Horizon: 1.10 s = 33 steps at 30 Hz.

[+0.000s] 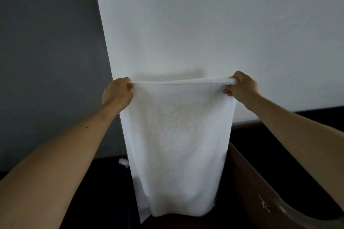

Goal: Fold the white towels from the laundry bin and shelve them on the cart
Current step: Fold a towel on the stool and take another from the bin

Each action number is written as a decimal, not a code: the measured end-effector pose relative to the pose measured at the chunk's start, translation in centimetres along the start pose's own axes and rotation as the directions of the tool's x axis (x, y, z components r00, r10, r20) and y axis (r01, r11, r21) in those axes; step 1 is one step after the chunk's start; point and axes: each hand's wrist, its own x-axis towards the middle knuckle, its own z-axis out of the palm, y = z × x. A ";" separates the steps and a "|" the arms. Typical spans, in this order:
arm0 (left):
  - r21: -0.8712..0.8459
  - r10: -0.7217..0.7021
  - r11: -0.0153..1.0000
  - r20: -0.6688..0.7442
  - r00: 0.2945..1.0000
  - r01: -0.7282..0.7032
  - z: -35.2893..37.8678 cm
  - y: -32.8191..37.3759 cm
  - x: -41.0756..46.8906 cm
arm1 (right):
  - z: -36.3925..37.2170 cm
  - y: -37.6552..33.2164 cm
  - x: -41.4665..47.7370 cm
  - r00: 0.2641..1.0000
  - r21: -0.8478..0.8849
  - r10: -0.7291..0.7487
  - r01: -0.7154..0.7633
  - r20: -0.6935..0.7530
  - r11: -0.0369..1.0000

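Towel held up by its top corners, ready for a fold.

The left hand (117, 91) and right hand (240, 86) each pinch a top corner of the white towel (176, 145), stretching the edge taut from nine to three o'clock; it hangs doubled toward six, probably so the layers line up before the next fold. Behind is a white wall (204, 24), a grey wall (46, 42) at nine, a dark wooden rail (247, 178) at four o'clock. Neither bin nor cart can be identified.
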 end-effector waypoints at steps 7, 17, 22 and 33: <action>-0.002 -0.052 0.999 0.049 0.997 0.052 -1.3 -0.3 -6.4 | -1.6 1.2 -4.5 0.999 -0.018 -0.001 0.001 0.040 1.000; 0.030 -0.146 0.989 0.019 0.989 0.146 -8.0 3.2 -20.5 | -9.8 1.1 -14.3 0.988 0.055 -0.069 0.062 0.137 0.997; 0.041 -0.190 0.981 0.017 0.982 0.189 -10.9 5.1 -27.1 | -14.3 1.3 -19.4 0.976 0.049 -0.150 0.144 0.156 0.988; 0.027 -0.204 0.979 0.109 0.973 0.203 -15.3 6.3 -34.9 | -21.8 -1.6 -28.0 0.950 0.019 -0.047 0.044 0.310 0.999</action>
